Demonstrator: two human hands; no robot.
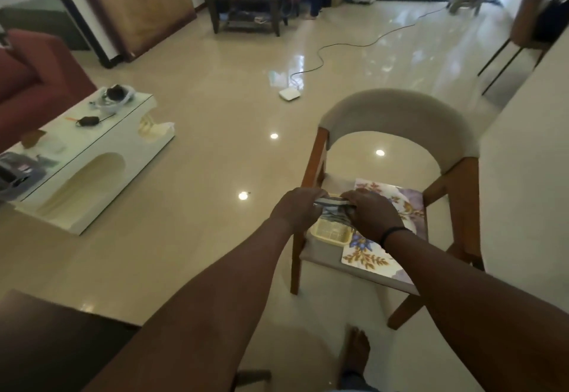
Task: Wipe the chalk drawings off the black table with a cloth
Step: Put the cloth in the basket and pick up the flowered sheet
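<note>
Wooden chair (397, 120) with curved grey backrest at 3 o'clock; on its seat a floral placemat (400, 207) and, just beside it, a pale yellow tray (331, 233). White low table (101, 157) at 9 o'clock, red sofa (34, 83) behind. White box (289, 94) with trailing cable (369, 40) on glossy floor at 12 o'clock.

You have two hands at work: the left hand (297, 208) and the right hand (374, 214), sharing one striped cloth (331, 211). Before you stands one chair (397, 157), carrying one floral mat (397, 207) and one yellow tray (331, 233). At ten o'clock sits one white table (92, 157); at twelve, one dark table (246, 6); at seven, one black tabletop corner (46, 345).
</note>
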